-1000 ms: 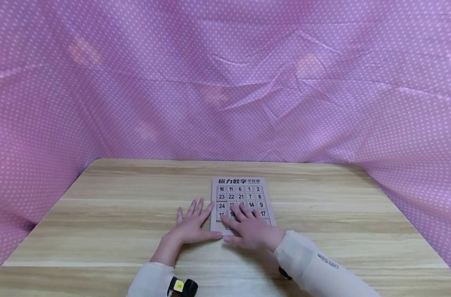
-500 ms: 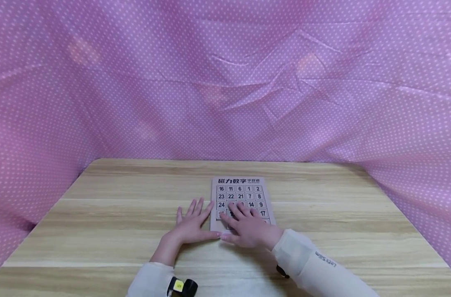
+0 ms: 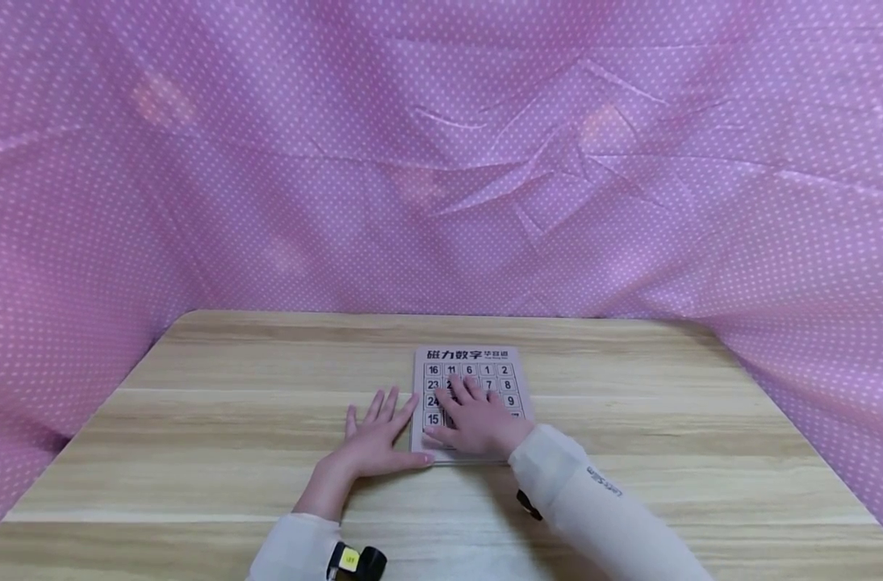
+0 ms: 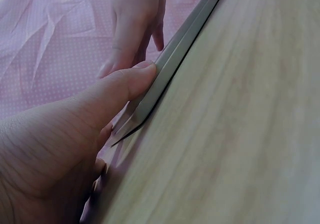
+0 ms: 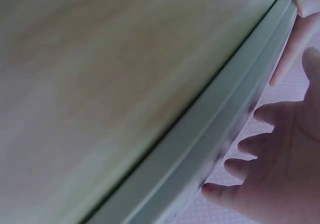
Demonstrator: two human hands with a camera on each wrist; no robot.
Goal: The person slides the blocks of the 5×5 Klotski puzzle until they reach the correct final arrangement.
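Observation:
A flat number sliding puzzle (image 3: 419, 444) with a grey frame and rows of numbered tiles lies on the table, dark Chinese lettering along its far edge. My left hand (image 3: 369, 448) rests at its left side with spread, straight fingers. The thumb (image 4: 135, 79) presses on the near edge by the left corner, and the index fingertip touches the left edge. Spread over the tiles is my right hand (image 3: 480, 424), its fingertips on the upper middle rows. It hides most of the middle and lower tiles; 15, 16, 11, 6, 1 and 2 show around it.
The wooden table (image 3: 231, 452) extends on all sides of the puzzle. A pink dotted cloth (image 3: 441, 161) hangs behind it and at both sides. A dark wrist camera with a yellow label (image 3: 350, 558) sits on the left sleeve.
My right hand has moved away from me, up the board, from the lower tiles to higher rows; tile 15 is uncovered. The left hand and the puzzle stay in place.

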